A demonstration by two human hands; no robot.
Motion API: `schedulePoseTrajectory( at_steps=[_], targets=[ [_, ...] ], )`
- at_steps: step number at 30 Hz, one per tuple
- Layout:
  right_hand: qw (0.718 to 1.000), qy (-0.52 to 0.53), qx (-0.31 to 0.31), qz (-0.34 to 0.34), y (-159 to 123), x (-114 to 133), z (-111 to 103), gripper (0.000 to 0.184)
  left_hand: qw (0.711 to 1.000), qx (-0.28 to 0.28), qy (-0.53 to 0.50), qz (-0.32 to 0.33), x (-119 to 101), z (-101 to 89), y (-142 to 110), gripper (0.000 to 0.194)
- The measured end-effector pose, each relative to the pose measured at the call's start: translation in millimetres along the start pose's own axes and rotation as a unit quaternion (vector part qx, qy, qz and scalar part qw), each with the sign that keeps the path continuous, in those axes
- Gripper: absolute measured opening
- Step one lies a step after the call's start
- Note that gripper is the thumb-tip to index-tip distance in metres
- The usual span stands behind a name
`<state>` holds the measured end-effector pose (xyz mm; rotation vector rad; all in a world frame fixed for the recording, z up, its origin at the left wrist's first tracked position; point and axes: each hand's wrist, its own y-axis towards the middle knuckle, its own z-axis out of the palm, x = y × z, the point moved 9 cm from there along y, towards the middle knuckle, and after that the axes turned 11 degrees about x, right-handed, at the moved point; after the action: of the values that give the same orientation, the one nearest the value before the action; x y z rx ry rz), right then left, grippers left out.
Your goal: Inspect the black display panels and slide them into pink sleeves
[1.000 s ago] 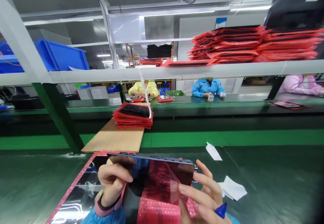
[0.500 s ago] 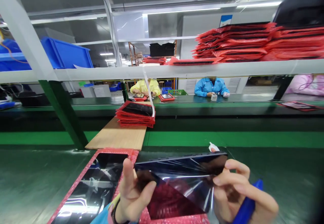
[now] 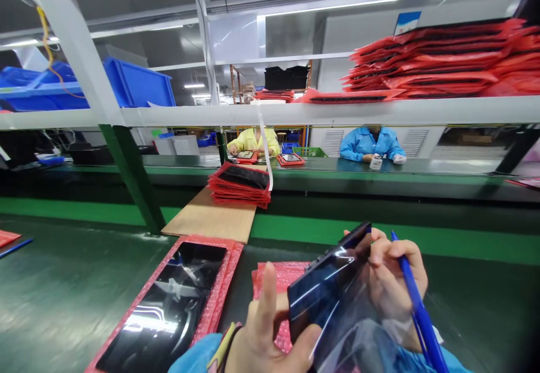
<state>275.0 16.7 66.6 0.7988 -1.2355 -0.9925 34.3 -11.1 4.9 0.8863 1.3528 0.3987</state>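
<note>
- The left hand [image 3: 270,342], at the bottom centre, pinches the lower left end of a dark panel [image 3: 320,286]: thumb on the glossy face, other fingers partly hidden behind, index finger pointing up.
- The panel is right of bottom centre, tilted, its upper end leaning toward the right.
- The right hand [image 3: 399,280], at the lower right, has its fingers closed around a blue pen [image 3: 415,300], fingertips at the panel's upper right corner.
- Clear film [image 3: 350,328] hangs loosely from that corner toward the bottom edge; whether the right fingertips pinch film, panel or both, I cannot tell.
- Below and behind the panel, red bubble wrap [image 3: 280,274] lies on the dark green bench [image 3: 54,288].
- At the lower left, 1 more glossy panel [image 3: 169,300] lies face up on a red bubble sleeve [image 3: 230,274].
- Near the centre, a stack of red sleeves [image 3: 238,193] sits on a wooden board [image 3: 206,218].
- At the upper right, more red sleeves [image 3: 426,63] are piled on a white shelf [image 3: 236,116].
- Beyond the bench, 2 people sit, 1 in yellow [image 3: 248,141], 1 in blue [image 3: 356,143].
</note>
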Motion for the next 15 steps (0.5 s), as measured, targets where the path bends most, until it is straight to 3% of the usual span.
schedulePoseTrajectory(
  at_steps=[6, 10, 12, 15],
  targets=[
    [0.999, 0.012, -0.010, 0.050, -1, -8, 0, 0.027, 0.999, -0.003, 0.043, -0.008, 3, 2.6, -6, 0.095],
    [0.994, 0.037, -0.015, 0.098, -3, -15, -1, 0.030, 0.999, -0.004, 0.022, -0.040, 6, 2.1, -2, 0.073],
    [0.989, 0.057, -0.020, 0.137, -3, -19, 1, 0.030, 0.999, 0.015, -0.011, -0.037, 0, 4.3, 9, 0.059],
    [0.984, 0.049, -0.023, 0.172, -1, -18, 6, 0.031, 0.992, 0.073, -0.098, -0.026, -14, 11.0, 29, 0.053]
  ],
)
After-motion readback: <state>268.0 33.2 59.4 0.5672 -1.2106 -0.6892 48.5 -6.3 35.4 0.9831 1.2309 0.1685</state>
